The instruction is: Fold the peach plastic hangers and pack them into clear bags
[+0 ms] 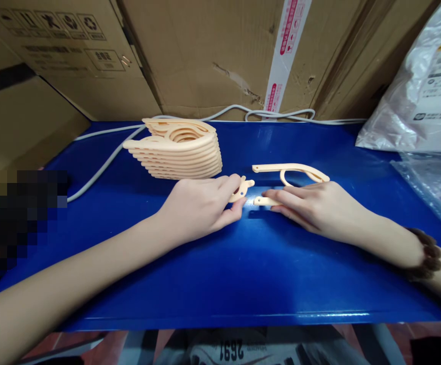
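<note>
A peach plastic folding hanger (292,173) lies on the blue table (243,268) between my hands. My left hand (201,205) pinches the hanger's small round end piece (242,188) between thumb and fingers. My right hand (311,208) lies over the hanger's near arm, fingers pressed together on top of it. A stack of several identical peach hangers (178,149) stands just behind my left hand.
Cardboard boxes (205,50) wall off the back of the table. A white cable (106,165) runs along the back edge. Clear plastic bags (421,91) sit at the right. A beaded bracelet (428,253) is on my right wrist.
</note>
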`<state>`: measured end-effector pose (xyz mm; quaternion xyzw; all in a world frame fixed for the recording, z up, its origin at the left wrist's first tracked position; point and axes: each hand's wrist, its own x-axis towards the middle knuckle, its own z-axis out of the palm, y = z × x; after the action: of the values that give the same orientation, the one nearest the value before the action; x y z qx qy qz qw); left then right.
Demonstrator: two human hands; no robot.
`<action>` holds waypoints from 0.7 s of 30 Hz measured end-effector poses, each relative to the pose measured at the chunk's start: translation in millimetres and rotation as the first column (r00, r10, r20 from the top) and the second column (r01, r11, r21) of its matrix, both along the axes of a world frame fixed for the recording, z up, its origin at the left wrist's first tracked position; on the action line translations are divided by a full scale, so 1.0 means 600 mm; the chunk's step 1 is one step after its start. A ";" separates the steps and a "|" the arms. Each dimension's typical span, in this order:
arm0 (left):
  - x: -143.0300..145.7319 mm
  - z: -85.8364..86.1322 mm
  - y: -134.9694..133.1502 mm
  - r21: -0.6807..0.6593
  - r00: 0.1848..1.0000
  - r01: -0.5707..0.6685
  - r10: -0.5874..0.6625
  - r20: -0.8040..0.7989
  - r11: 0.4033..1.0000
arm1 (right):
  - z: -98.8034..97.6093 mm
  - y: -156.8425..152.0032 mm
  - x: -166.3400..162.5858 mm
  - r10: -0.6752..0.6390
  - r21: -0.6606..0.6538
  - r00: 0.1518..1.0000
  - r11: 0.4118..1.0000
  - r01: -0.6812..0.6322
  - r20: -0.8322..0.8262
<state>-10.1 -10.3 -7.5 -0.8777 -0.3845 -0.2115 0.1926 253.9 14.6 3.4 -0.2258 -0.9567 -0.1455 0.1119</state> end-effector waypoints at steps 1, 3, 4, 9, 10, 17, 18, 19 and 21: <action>0.000 -0.001 0.000 -0.025 1.000 -0.007 0.007 -0.013 1.000 | 0.000 0.000 0.000 0.004 -0.003 1.000 1.000 -0.004 0.000; 0.000 -0.002 0.000 -0.072 0.999 -0.009 0.006 -0.043 0.997 | -0.001 0.000 0.001 0.005 -0.012 1.000 1.000 -0.005 -0.002; 0.000 -0.002 -0.001 -0.091 0.999 -0.004 -0.001 -0.054 0.996 | -0.001 0.000 0.000 0.004 -0.016 1.000 1.000 -0.004 -0.001; 0.002 0.000 -0.003 -0.140 0.997 0.038 -0.047 -0.059 0.989 | -0.001 -0.002 -0.001 -0.010 -0.018 1.000 1.000 0.010 0.013; 0.002 -0.001 -0.003 -0.143 0.997 0.044 -0.053 -0.057 0.989 | -0.001 -0.003 -0.001 -0.012 -0.019 1.000 1.000 0.013 0.019; 0.004 -0.011 -0.005 -0.147 0.998 0.037 -0.043 -0.036 0.988 | -0.002 -0.003 0.000 -0.014 -0.026 1.000 1.000 0.015 0.005; 0.004 -0.012 -0.005 -0.144 0.998 0.042 -0.048 -0.034 0.989 | -0.002 -0.004 0.000 -0.014 -0.034 1.000 0.999 0.014 0.003; 0.004 -0.012 -0.005 -0.140 0.998 0.049 -0.054 -0.032 0.989 | -0.002 -0.004 -0.001 -0.013 -0.035 1.000 0.999 0.013 0.002; 0.003 -0.013 -0.004 -0.136 0.997 0.062 -0.067 -0.031 0.989 | -0.003 -0.004 -0.002 -0.005 -0.021 1.000 1.000 0.005 0.003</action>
<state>-8.1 -12.8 -15.3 -0.9043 -0.3658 -0.1755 0.1325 252.9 12.4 1.4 -0.2293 -0.9577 -0.1361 0.1077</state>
